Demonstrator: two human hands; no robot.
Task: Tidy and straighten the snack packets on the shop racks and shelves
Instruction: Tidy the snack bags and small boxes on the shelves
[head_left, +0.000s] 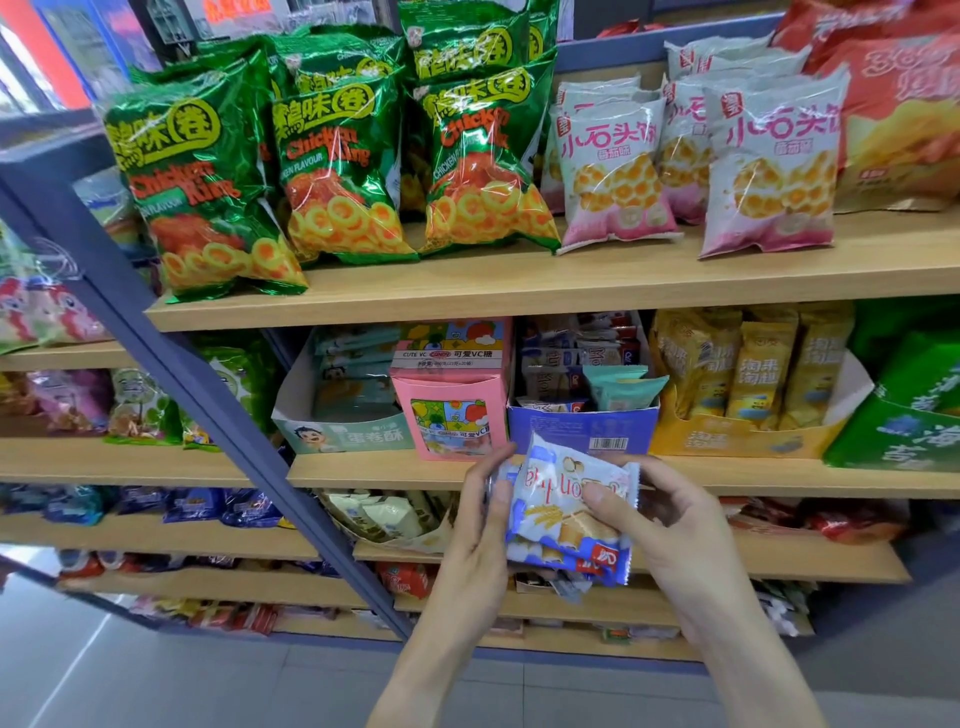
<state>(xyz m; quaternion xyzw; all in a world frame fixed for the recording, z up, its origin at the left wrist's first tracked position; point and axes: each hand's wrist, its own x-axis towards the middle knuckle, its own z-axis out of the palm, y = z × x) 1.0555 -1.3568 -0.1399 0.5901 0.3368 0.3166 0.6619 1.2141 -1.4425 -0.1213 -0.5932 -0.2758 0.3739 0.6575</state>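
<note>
Both hands hold a small stack of white-and-blue biscuit packets (566, 512) in front of the blue display box (582, 428) on the middle shelf (779, 475). The left hand (480, 525) grips the stack's left edge; the right hand (654, 519) pinches the top packet, thumb on its face.
</note>
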